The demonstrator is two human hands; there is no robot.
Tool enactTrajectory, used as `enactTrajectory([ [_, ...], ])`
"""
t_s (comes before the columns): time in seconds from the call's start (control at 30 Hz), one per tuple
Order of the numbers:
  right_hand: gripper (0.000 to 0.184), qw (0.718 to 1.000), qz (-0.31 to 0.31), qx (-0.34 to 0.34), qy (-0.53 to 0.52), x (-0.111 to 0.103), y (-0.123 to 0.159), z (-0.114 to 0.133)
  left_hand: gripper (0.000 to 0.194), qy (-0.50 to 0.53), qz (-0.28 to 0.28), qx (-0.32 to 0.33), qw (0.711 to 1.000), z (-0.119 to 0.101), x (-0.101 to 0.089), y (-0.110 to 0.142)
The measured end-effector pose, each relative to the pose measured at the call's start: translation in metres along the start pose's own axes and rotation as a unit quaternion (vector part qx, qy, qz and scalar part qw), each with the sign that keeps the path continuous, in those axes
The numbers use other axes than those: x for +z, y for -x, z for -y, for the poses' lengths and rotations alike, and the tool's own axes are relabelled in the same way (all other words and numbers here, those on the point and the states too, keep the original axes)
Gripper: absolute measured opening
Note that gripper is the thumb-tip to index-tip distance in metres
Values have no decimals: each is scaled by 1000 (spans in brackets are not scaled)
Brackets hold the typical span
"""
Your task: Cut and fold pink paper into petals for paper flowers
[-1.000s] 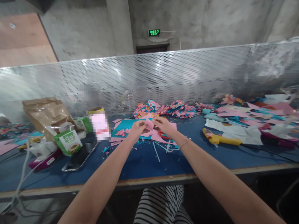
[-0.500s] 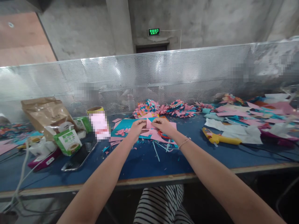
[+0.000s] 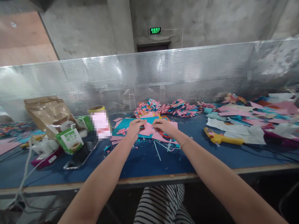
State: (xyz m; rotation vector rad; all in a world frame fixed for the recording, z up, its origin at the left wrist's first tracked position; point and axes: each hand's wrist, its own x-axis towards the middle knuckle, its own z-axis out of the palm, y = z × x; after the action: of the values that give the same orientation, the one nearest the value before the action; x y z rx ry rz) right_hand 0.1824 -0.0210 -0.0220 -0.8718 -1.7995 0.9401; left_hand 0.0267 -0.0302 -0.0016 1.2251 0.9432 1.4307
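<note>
My left hand (image 3: 136, 127) is closed in a pinch, with what looks like a small pink piece of paper at the fingertips. Just across from it, my right hand (image 3: 162, 125) has its fingers pressed together. Whatever they pinch is too small to make out. Beneath both hands lie pink paper (image 3: 149, 130) and a blue sheet (image 3: 120, 125). Red handles (image 3: 165, 135), perhaps of scissors, show partly under my right hand. Cut pink pieces (image 3: 121, 131) rest on the blue sheet beside my left hand.
Fringed paper flowers (image 3: 182, 109) stand behind the sheets, before a perforated metal screen (image 3: 121, 74). A yellow glue gun (image 3: 223, 140) lies right, near white sheets and paper scraps. Leftward are a phone (image 3: 80, 155), a green box (image 3: 69, 141), a brown bag (image 3: 46, 113) and tissues.
My hands have moved slightly apart. The pink piece that stood upright between them is no longer held up by both. The camera view has shifted a little.
</note>
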Motion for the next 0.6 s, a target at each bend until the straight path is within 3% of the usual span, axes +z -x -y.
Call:
enactTrajectory([
  [0.13, 12, 1000, 4, -3, 0, -4, 0, -2, 22, 19, 2, -12, 1000, 2, -3, -4],
  [0.23, 13, 989, -22, -52, 136, -6, 2, -1, 24, 7, -18, -7, 1000, 5, -5, -7],
  [0.33, 15, 951, -72, -121, 276, -3, 6, 3, 25, -21, -52, 11, 998, 8, -8, -10],
  [0.43, 9, 932, -90, -193, 294, 3, 9, 7, 25, -45, -60, 27, 997, 11, -8, -12],
  [0.5, 16, 919, -88, -243, 296, 6, 10, 9, 24, -44, -46, 29, 998, 13, -7, -11],
  [0.6, 16, 912, -70, -260, 308, 9, 9, 9, 24, -26, -16, 17, 999, 14, -4, -9],
])
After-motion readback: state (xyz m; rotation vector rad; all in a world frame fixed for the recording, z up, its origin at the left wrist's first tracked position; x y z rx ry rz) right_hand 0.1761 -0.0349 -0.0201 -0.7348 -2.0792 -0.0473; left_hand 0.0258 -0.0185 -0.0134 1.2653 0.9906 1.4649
